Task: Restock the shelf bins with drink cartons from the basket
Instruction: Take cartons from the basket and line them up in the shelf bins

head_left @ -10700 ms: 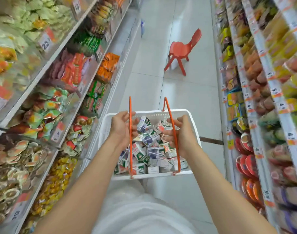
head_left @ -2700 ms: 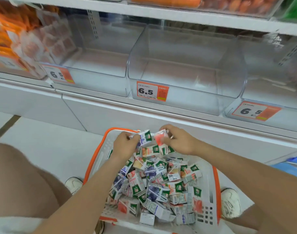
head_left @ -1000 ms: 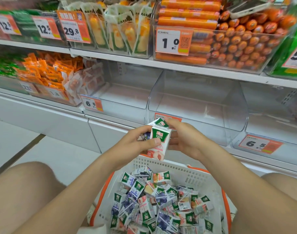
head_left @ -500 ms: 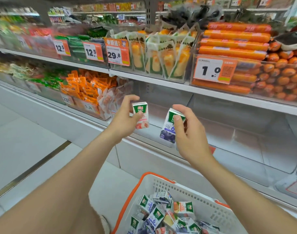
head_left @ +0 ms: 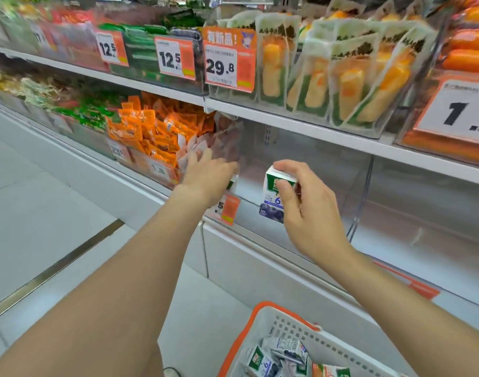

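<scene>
"Pinching that blue carton by its top, why?"

"So it goes in upright. My right hand has thumb and fingers curled round the top edge, with the label facing me. It's at the open front of the bin, and I'd say it isn't set down yet."

"And your left hand?"

"Just left of my right and reaching further in, fingers stretched toward the bin's left wall. A second carton peeks out under the palm, above the price tag. Whether it's gripped or only lying under the hand, I can't tell."

"Why both at once?"

"Two per reach is quicker, I reckon. The basket sits below my right forearm, close to me. There are more cartons in it, so I judge the job barely begun."
</scene>
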Motion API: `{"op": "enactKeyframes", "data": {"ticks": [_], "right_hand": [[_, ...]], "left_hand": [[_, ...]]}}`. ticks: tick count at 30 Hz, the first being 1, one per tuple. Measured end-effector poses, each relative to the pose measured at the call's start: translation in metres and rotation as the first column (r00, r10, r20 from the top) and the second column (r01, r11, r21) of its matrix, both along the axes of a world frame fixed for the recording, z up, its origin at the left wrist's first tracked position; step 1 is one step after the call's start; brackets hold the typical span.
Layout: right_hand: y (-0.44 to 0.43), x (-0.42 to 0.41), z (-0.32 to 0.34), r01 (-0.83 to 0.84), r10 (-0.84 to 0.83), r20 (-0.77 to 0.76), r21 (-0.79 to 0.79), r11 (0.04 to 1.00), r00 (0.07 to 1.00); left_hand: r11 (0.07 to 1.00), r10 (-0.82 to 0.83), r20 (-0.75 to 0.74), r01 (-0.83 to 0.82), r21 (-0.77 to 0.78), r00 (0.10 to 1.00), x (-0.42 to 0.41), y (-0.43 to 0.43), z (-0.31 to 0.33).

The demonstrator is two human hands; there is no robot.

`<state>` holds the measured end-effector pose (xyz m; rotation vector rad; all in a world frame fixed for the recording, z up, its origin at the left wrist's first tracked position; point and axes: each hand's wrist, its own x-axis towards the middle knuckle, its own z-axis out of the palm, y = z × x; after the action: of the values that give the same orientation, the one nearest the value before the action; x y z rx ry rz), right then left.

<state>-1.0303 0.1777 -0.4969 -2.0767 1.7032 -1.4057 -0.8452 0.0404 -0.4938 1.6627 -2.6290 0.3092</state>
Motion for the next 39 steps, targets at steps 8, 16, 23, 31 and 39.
{"op": "enactKeyframes", "data": {"ticks": [8, 16, 23, 31, 39], "right_hand": [[0.009, -0.015, -0.003, 0.050, -0.054, 0.066, 0.052, 0.997, 0.996], [0.095, -0.070, 0.019, 0.124, -0.143, 0.159, 0.125, 0.984, 0.977], [0.180, -0.143, 0.016, 0.266, -0.321, 0.323, 0.202, 0.943, 0.890], [0.255, -0.235, 0.040, 0.404, -0.436, 0.127, 0.215, 0.889, 0.891], [0.306, -0.314, 0.030, 0.687, -0.625, -0.299, 0.196, 0.699, 0.721]], "left_hand": [[0.991, 0.117, 0.142, -0.125, 0.049, 0.983, -0.019, 0.014, 0.010], [0.861, -0.065, -0.836, 0.454, 0.229, 0.545, -0.097, 0.142, 0.030], [0.622, 0.105, -0.932, 0.709, 0.333, 0.346, -0.169, 0.237, 0.010], [0.685, -0.145, -0.902, 0.699, 0.205, 0.406, -0.246, 0.292, -0.009], [0.723, -0.469, -0.644, 0.682, 0.113, 0.604, -0.271, 0.310, -0.029]]}}
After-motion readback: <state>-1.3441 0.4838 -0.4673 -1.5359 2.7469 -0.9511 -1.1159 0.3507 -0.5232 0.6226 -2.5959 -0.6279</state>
